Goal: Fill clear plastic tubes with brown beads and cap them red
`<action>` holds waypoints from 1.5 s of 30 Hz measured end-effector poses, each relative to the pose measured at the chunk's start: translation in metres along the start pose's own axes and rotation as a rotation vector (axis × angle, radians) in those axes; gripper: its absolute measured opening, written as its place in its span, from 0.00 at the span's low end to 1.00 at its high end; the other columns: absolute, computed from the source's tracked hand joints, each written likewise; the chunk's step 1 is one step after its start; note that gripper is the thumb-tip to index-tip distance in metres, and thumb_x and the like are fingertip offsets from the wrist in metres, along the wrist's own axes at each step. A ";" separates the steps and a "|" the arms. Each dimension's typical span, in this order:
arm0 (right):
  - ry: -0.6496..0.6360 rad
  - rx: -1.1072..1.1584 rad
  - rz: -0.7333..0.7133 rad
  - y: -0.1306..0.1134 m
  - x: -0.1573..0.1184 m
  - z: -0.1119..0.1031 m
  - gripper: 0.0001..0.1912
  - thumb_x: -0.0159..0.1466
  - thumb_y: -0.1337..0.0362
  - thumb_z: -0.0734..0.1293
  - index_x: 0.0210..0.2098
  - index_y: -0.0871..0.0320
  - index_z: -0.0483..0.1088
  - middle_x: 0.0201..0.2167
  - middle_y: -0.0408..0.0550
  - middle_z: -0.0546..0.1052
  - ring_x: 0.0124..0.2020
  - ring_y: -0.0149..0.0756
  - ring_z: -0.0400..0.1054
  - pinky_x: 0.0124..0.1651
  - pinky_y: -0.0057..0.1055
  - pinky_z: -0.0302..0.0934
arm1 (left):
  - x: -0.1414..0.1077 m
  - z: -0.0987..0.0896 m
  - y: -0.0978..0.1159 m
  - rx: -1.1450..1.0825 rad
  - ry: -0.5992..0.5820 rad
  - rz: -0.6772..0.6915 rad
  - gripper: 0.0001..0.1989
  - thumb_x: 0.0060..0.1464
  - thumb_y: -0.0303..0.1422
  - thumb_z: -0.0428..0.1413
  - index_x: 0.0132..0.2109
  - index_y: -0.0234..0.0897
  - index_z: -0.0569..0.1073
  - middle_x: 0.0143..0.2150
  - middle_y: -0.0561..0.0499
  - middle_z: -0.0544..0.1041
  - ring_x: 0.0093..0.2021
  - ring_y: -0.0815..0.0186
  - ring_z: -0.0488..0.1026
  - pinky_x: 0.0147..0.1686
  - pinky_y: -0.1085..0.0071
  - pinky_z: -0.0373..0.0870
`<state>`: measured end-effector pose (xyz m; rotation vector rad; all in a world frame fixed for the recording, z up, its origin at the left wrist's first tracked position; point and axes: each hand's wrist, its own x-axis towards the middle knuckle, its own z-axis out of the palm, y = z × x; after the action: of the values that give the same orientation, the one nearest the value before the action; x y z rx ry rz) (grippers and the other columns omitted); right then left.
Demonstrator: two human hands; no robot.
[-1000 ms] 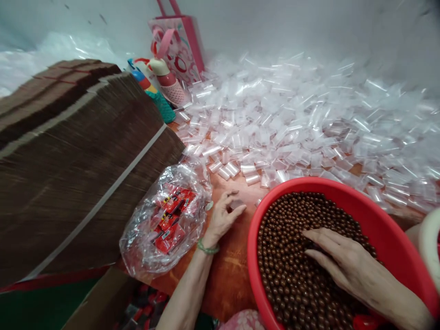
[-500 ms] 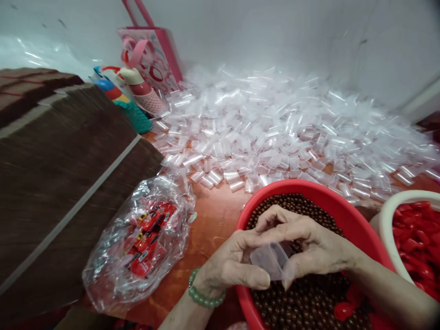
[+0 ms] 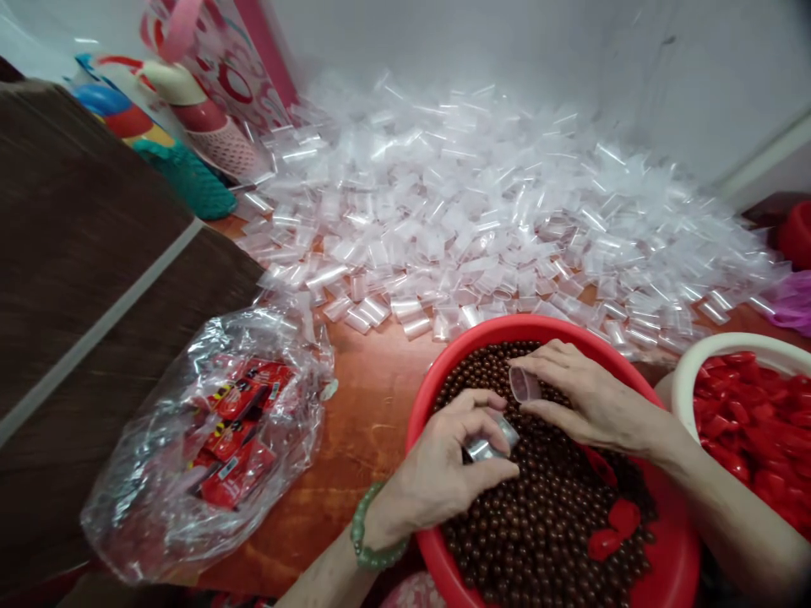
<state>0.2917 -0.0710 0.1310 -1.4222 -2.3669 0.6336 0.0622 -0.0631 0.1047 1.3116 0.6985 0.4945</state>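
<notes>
Both hands are over a red basin [image 3: 421,422] filled with small round brown balls [image 3: 538,515]. My left hand [image 3: 453,460], with a green bead bracelet [image 3: 371,528] at the wrist, is closed around a small clear plastic container [image 3: 494,437], partly covered by the fingers. In my right hand [image 3: 579,393], a second clear plastic container [image 3: 525,384] is pinched between thumb and fingers, its open end facing left. The two containers are apart, just above the balls. A few red plastic pieces [image 3: 613,532] lie on the balls at the lower right.
Behind the basin spreads a large heap of clear plastic containers [image 3: 456,203]. A white tub [image 3: 688,384] of red pieces stands at right. On the left are a plastic bag [image 3: 152,447] with red packets, a strapped brown cardboard stack [image 3: 95,245], bottles [image 3: 196,127] and a pink bag [image 3: 234,67].
My hands have moved from touching each other to apart, each with a clear container. Both hands are now lower over the balls. The camera view has shifted slightly.
</notes>
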 end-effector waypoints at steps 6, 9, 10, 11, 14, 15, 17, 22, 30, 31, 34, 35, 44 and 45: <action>-0.196 -0.626 0.107 0.023 -0.013 0.040 0.16 0.60 0.76 0.62 0.47 0.66 0.71 0.44 0.63 0.75 0.47 0.54 0.68 0.49 0.48 0.62 | -0.008 0.006 0.007 0.351 -0.456 0.196 0.17 0.50 0.36 0.65 0.46 0.32 0.79 0.57 0.36 0.74 0.56 0.54 0.73 0.56 0.67 0.67; -0.227 -0.505 0.077 0.018 -0.011 0.056 0.16 0.60 0.78 0.59 0.45 0.67 0.71 0.43 0.66 0.75 0.48 0.54 0.68 0.51 0.49 0.62 | -0.009 0.006 0.008 0.345 -0.429 0.232 0.14 0.53 0.33 0.62 0.47 0.31 0.79 0.55 0.36 0.77 0.53 0.55 0.76 0.55 0.67 0.69; -0.248 -0.452 0.058 0.015 -0.009 0.058 0.15 0.60 0.78 0.59 0.44 0.68 0.71 0.42 0.66 0.75 0.48 0.54 0.69 0.52 0.49 0.63 | -0.009 0.005 0.007 0.328 -0.360 0.228 0.12 0.55 0.32 0.60 0.46 0.32 0.79 0.54 0.38 0.77 0.53 0.56 0.76 0.55 0.67 0.69; -0.269 -0.406 0.035 0.012 -0.006 0.060 0.15 0.61 0.78 0.58 0.44 0.68 0.71 0.41 0.65 0.75 0.47 0.52 0.69 0.52 0.48 0.63 | -0.008 0.005 0.005 0.296 -0.259 0.216 0.10 0.57 0.31 0.58 0.46 0.34 0.79 0.53 0.40 0.78 0.53 0.58 0.75 0.56 0.67 0.68; -0.324 -0.288 -0.037 0.005 0.004 0.059 0.15 0.62 0.77 0.59 0.46 0.65 0.71 0.42 0.58 0.75 0.45 0.43 0.71 0.52 0.39 0.65 | -0.005 0.004 -0.004 0.070 0.166 0.150 0.11 0.63 0.32 0.51 0.47 0.37 0.77 0.52 0.44 0.78 0.54 0.61 0.73 0.57 0.67 0.66; -0.339 -0.256 -0.055 0.004 0.007 0.057 0.14 0.63 0.76 0.60 0.46 0.64 0.70 0.43 0.55 0.76 0.44 0.40 0.72 0.51 0.35 0.66 | -0.003 0.004 -0.008 -0.035 0.292 0.129 0.12 0.64 0.33 0.50 0.49 0.38 0.76 0.54 0.45 0.77 0.56 0.61 0.72 0.58 0.67 0.66; -0.354 -0.150 -0.070 0.003 0.011 0.052 0.12 0.65 0.71 0.62 0.48 0.62 0.70 0.43 0.52 0.76 0.43 0.36 0.72 0.48 0.31 0.66 | -0.001 0.004 -0.014 -0.217 0.425 0.096 0.12 0.65 0.36 0.51 0.51 0.40 0.75 0.57 0.47 0.74 0.57 0.61 0.70 0.59 0.66 0.65; -0.323 0.468 -0.010 0.003 0.016 0.039 0.19 0.65 0.61 0.68 0.55 0.58 0.69 0.42 0.47 0.76 0.42 0.36 0.70 0.48 0.32 0.64 | 0.001 0.002 -0.017 -0.368 0.435 0.077 0.13 0.65 0.38 0.51 0.52 0.43 0.74 0.60 0.48 0.72 0.63 0.59 0.65 0.62 0.63 0.61; -0.276 0.988 0.092 0.009 0.011 0.027 0.24 0.60 0.58 0.72 0.55 0.55 0.72 0.49 0.47 0.75 0.52 0.39 0.67 0.57 0.37 0.58 | -0.002 0.001 -0.017 -0.314 0.219 0.054 0.17 0.63 0.38 0.54 0.57 0.43 0.71 0.65 0.46 0.66 0.66 0.55 0.60 0.65 0.58 0.57; -0.261 1.007 0.093 0.010 0.010 0.026 0.24 0.60 0.59 0.72 0.55 0.55 0.72 0.50 0.48 0.75 0.53 0.40 0.67 0.58 0.38 0.58 | -0.001 0.001 -0.017 -0.319 0.185 0.057 0.18 0.61 0.37 0.56 0.58 0.43 0.71 0.66 0.46 0.65 0.66 0.54 0.60 0.64 0.59 0.59; -0.228 1.029 0.077 0.011 0.009 0.024 0.24 0.61 0.60 0.72 0.56 0.54 0.71 0.54 0.49 0.73 0.56 0.40 0.66 0.60 0.40 0.56 | 0.001 0.003 -0.015 -0.322 0.142 0.035 0.24 0.58 0.35 0.59 0.61 0.44 0.67 0.66 0.46 0.64 0.66 0.56 0.61 0.62 0.62 0.61; -0.217 1.017 0.054 0.011 0.009 0.023 0.24 0.61 0.60 0.72 0.57 0.54 0.70 0.54 0.50 0.72 0.56 0.40 0.65 0.61 0.40 0.55 | 0.002 0.004 -0.014 -0.333 0.131 0.016 0.26 0.58 0.35 0.60 0.62 0.44 0.66 0.65 0.46 0.65 0.64 0.56 0.63 0.60 0.63 0.64; -0.144 0.843 0.018 -0.002 0.009 0.022 0.15 0.67 0.57 0.66 0.50 0.56 0.74 0.41 0.47 0.72 0.43 0.34 0.67 0.49 0.34 0.63 | 0.005 0.008 -0.002 -0.369 0.111 -0.086 0.25 0.55 0.36 0.62 0.58 0.33 0.70 0.38 0.47 0.77 0.32 0.70 0.72 0.33 0.74 0.70; -0.115 0.861 0.039 -0.003 0.009 0.023 0.17 0.66 0.58 0.66 0.52 0.56 0.73 0.41 0.47 0.73 0.41 0.34 0.68 0.47 0.33 0.64 | 0.006 0.008 -0.002 -0.361 0.123 -0.081 0.25 0.55 0.37 0.62 0.57 0.33 0.71 0.37 0.48 0.77 0.31 0.70 0.71 0.32 0.75 0.69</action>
<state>0.2746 -0.0693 0.1127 -1.0347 -1.7445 1.5291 0.0716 -0.0652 0.1022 0.9175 0.7225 0.6077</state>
